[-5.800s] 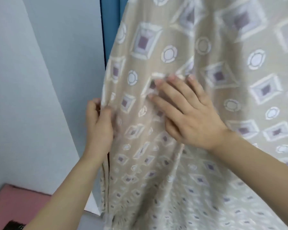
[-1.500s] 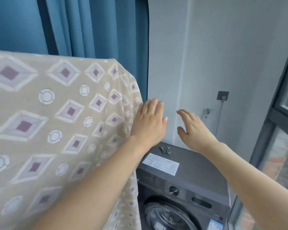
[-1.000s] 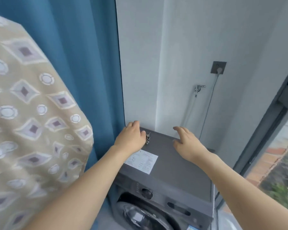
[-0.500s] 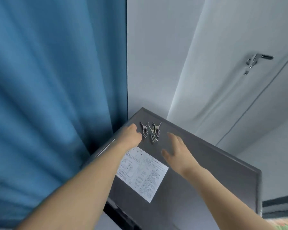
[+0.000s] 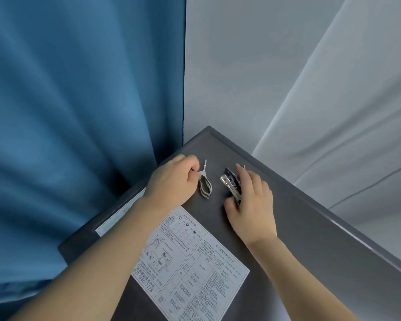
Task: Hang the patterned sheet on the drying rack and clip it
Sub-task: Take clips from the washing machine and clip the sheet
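Note:
Metal clothes clips lie on the dark grey top of a washing machine (image 5: 310, 239). My left hand (image 5: 171, 181) pinches the handle end of one metal clip (image 5: 205, 184), which still lies on the machine top. My right hand (image 5: 252, 200) curls round another metal clip (image 5: 230, 185), fingers over its far side and thumb at its near end. The patterned sheet and the drying rack are out of view.
A blue curtain (image 5: 79, 112) hangs close on the left, right against the machine's edge. A white instruction sticker (image 5: 190, 262) is stuck to the machine top near me. Pale grey walls (image 5: 241, 66) meet in a corner behind the machine.
The view has swung from the sheet to the washing machine. Both hands have reached the clips: the left now pinches one, and the right has closed around another.

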`<state>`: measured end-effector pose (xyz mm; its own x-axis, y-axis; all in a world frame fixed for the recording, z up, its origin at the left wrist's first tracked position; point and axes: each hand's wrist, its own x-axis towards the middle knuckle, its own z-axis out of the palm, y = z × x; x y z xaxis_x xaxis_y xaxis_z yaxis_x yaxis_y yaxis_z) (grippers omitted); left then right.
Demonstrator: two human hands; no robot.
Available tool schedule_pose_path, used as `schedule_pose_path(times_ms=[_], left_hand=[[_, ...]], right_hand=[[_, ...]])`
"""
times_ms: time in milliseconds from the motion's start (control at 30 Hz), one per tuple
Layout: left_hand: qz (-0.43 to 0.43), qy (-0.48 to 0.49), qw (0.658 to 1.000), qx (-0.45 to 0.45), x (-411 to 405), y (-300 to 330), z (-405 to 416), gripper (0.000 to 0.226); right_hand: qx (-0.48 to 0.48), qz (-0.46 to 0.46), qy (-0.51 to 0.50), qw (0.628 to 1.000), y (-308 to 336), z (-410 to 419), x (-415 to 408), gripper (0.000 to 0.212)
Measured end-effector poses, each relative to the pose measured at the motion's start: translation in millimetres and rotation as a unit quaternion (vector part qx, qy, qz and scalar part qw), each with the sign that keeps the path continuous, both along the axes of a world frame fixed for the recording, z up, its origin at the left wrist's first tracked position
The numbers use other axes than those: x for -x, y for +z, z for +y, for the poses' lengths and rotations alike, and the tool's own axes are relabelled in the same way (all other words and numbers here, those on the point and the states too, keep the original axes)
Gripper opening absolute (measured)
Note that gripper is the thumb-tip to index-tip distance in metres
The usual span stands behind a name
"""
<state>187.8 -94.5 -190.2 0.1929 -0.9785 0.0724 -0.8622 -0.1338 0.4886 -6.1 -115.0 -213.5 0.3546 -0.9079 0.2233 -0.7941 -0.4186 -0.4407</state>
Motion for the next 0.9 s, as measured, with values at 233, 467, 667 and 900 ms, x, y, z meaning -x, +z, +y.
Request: schedule_pose_path(times_ms=[233,467,667,900], left_hand=[[-0.054,0.052,0.996,-0.042,14,8,-5,0.038],[0.045,0.122,0.991,-0.032,13,18,0,0.038],[0.197,0.186,0.962,-0.026,24,38,42,0.054],[0.318,0.198,0.926,0.038,36,112,119,0.030]], right_hand=[[0.032,0.000,-0.066,0.997,-4,-6,-3,0.052],[0.006,-0.038,-0.079,0.996,-4,-10,-4,0.037],[-0.039,-0.102,-0.055,0.992,14,7,-1,0.033],[-0.203,-0.315,-0.112,0.920,79,82,7,0.035]])
